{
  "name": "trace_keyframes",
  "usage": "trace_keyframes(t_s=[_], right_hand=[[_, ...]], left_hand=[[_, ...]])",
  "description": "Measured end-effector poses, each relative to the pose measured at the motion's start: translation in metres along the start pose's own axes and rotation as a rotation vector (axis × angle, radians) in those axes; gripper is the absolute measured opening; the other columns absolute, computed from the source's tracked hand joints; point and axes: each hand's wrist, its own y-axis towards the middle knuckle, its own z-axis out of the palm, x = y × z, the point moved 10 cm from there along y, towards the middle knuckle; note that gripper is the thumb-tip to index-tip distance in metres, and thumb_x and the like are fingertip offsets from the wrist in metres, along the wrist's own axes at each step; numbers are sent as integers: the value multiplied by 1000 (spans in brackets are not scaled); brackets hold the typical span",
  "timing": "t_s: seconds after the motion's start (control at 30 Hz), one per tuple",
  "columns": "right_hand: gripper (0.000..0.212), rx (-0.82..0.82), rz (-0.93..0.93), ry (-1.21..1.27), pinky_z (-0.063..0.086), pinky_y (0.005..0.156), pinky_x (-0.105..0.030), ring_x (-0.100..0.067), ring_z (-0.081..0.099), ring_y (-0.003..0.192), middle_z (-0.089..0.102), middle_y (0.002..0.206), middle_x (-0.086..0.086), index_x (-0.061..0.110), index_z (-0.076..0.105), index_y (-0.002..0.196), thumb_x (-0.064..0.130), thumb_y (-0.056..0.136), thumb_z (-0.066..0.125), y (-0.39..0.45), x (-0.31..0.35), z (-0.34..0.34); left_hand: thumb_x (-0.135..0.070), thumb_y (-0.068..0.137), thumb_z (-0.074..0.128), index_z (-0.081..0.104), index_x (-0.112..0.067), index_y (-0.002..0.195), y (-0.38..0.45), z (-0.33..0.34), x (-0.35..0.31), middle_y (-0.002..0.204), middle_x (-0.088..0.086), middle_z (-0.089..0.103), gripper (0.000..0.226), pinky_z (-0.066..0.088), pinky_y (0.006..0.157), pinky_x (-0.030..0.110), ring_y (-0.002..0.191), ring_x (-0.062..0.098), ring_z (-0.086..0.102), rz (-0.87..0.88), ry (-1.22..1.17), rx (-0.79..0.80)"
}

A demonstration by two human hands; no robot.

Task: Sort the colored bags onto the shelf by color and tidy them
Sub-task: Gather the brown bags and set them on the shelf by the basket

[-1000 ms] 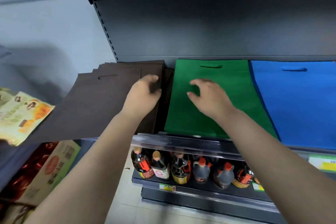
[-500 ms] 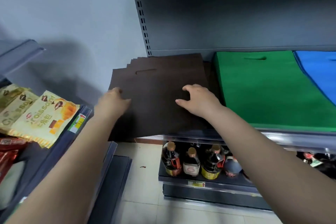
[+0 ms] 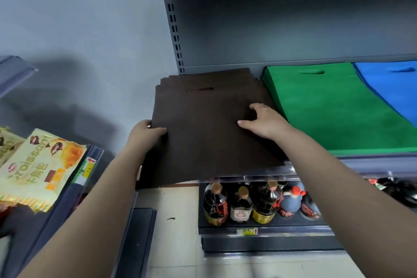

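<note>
A: We see the stack of brown bags [image 3: 203,128] lying flat at the left end of the shelf [image 3: 352,162]. Its left side and near corner stick out past the shelf edge, over the floor [image 3: 171,221].

B: Yes, and we see the left hand [image 3: 144,134] at the left edge of this stack. The thumb lies on top of the upper bag and the fingers go under the edge, so it grips the brown bags.

A: And the right hand [image 3: 264,123]?

B: It rests on top of the stack, near its right side. The fingers are bent a little and spread, with the tips touching the upper bag. It holds nothing, we think; it only presses down.

A: We notice the bags in the stack are not fully even. Several edges show at the back left corner, like steps.

B: Just beside the stack, to the right, the green bags [image 3: 334,110] lie flat, and after them the blue bags [image 3: 392,88], touching them.

A: Under the shelf we see dark sauce bottles [image 3: 241,205] in a row. At the left, on another rack, there is a yellow croissant packet [image 3: 38,169].
</note>
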Motion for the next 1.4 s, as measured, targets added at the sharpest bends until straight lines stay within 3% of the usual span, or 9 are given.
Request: trace_keyframes(t_s=[0.13, 0.33, 0.53, 0.77, 0.9, 1.03, 1.27, 1.33, 1.4], right_hand=[[74, 0, 14, 57, 32, 110, -42, -28, 35, 136, 33, 151, -4, 21, 35, 143, 49, 81, 65, 1, -1, -4], [69, -19, -24, 213, 33, 99, -25, -21, 41, 131, 42, 145, -3, 20, 42, 139, 39, 79, 72, -3, -1, -15], [69, -25, -83, 222, 31, 102, -25, -21, 38, 133, 39, 146, -2, 22, 43, 138, 37, 78, 74, -11, 4, -13], [80, 13, -94, 4, 21, 116, -37, -26, 22, 143, 21, 156, -7, 17, 29, 147, 46, 82, 66, -20, -1, -3], [79, -18, -84, 85, 28, 108, -29, -22, 33, 137, 32, 150, -6, 18, 34, 144, 40, 78, 72, -24, -5, -14], [76, -12, -76, 160, 30, 105, -27, -22, 36, 134, 36, 148, -5, 20, 37, 142, 37, 78, 74, -29, -6, -17], [80, -67, 35, 421, 31, 104, -27, -24, 39, 133, 38, 148, -7, 15, 29, 146, 34, 81, 72, -33, -25, -27], [83, -79, 94, 475, 36, 97, -26, -26, 44, 129, 42, 144, -8, 9, 29, 145, 34, 80, 73, -34, -32, -32], [71, -50, 175, 520, 42, 82, -23, -24, 59, 109, 59, 125, -9, 3, 44, 135, 34, 79, 74, -36, -40, -32]], left_hand=[[-11, 85, 61, 61, -9, 113, -1, 15, -14, 107, 9, 66, 28, 50, 91, 43, 96, 29, 63, 52, -31, 29], [-10, 86, 62, 57, -11, 115, 4, 29, -16, 110, 6, 64, 30, 49, 90, 40, 100, 28, 61, 50, -60, 103], [-6, 81, 67, 57, -11, 120, 4, 15, -22, 107, 10, 65, 40, 52, 84, 39, 90, 29, 64, 72, -108, -1], [-5, 84, 65, 63, -2, 103, -11, 29, -13, 87, 11, 69, 20, 53, 66, 32, 72, 24, 66, -44, -243, 202], [-7, 82, 67, 56, -12, 117, -14, 43, -14, 104, 10, 68, 36, 51, 63, 33, 83, 27, 66, -72, -299, 243], [-2, 80, 69, 56, -9, 122, -16, 43, -16, 107, 9, 68, 44, 53, 76, 38, 91, 29, 65, -25, -241, 242], [2, 86, 61, 57, -25, 115, -31, 25, -21, 98, -8, 69, 40, 52, 57, 19, 76, 6, 68, 169, -408, 211], [0, 85, 62, 58, -25, 114, -33, 23, -17, 98, -8, 69, 39, 52, 55, 17, 75, 7, 69, 162, -438, 206], [-2, 85, 63, 57, -21, 118, -33, 21, -12, 99, -5, 69, 39, 51, 55, 18, 78, 10, 67, 129, -437, 205]])
